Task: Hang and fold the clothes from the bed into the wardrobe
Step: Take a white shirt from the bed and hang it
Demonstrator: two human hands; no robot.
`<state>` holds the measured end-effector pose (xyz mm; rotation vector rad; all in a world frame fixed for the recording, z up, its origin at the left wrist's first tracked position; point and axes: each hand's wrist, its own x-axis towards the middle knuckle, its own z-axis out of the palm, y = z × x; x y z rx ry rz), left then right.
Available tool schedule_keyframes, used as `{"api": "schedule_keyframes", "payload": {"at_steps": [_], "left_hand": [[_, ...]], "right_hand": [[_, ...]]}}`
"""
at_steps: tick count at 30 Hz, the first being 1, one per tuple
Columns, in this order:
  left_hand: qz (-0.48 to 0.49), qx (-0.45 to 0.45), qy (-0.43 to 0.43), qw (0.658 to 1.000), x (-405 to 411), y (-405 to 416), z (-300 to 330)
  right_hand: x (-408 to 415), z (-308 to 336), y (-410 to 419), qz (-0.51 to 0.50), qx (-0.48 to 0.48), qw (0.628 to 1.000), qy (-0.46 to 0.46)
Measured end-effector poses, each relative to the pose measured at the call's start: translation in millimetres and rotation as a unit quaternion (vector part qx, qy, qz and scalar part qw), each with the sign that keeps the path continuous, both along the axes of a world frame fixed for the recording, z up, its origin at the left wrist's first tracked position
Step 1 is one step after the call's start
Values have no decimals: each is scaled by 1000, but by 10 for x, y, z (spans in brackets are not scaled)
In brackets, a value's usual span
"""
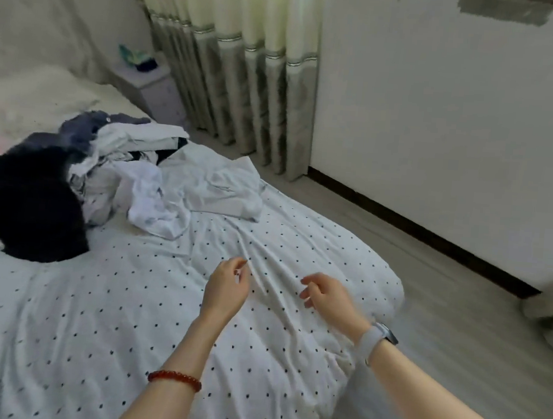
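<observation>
head view — a bed [95,310] covered by a white sheet with small dark dots fills the lower left. a heap of clothes [113,170] lies on its far part: a black garment [27,203] at the left, blue-grey pieces [79,127] behind it, and crumpled white garments [157,196] spreading to the right, the rightmost a flat white shirt [224,185] near the bed's edge. both hands hover over the dotted sheet, nearer the camera than the heap and apart from it. the left hand [226,288] has fingers loosely curled, thumb close to the fingertips; whether it pinches a fold of sheet cannot be told. the right hand [328,296] has fingers relaxed and slightly spread, gripping nothing. a red bead bracelet [174,379] circles the left wrist — a pale-strapped watch [377,339] the right. beyond the bed stand a small nightstand [149,87], a pleated curtain [246,74] and a white wall [440,123] above grey flooring [456,339].
</observation>
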<state>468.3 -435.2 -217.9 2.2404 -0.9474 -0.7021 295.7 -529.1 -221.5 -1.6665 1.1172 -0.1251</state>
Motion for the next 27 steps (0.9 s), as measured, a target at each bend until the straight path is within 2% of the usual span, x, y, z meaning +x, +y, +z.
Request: {"api": "schedule_keyframes", "payload": {"at_steps": [4,9,12,15,17,19,21,24,27], "left_hand": [[-2,57,-19,998,977,-606,-313],[-77,127,-88,985,1836,-1439,-870],[-159,221,-136,952,2082,-1832,-1217],[-173,273,-173,930,2286,-2188,-1570],[-107,191,-166,961,2356,-2335,-1651],[-2,88,-97,991,2390,-2369,-1560],[60,26,-49,997,2471,-2271,-1439],[76,-17,-28,997,2545,-1918,-1230],[104,-44,-16,993,2537,-1526,-1004]], "right_hand": [[958,-173,-578,38,4,999,21],[1788,-598,-1199,20,-1,999,48],[2018,-832,-1411,7,-3,998,66],[2166,-1077,-1648,-14,15,997,75],[2193,-1178,-1786,-31,16,996,84],[2172,-1258,-1862,-20,-15,995,100],[2174,-1278,-1901,24,-52,994,94],[2337,-1179,-1962,130,-98,985,63],[2572,-1048,-1912,252,-120,959,54]]}}
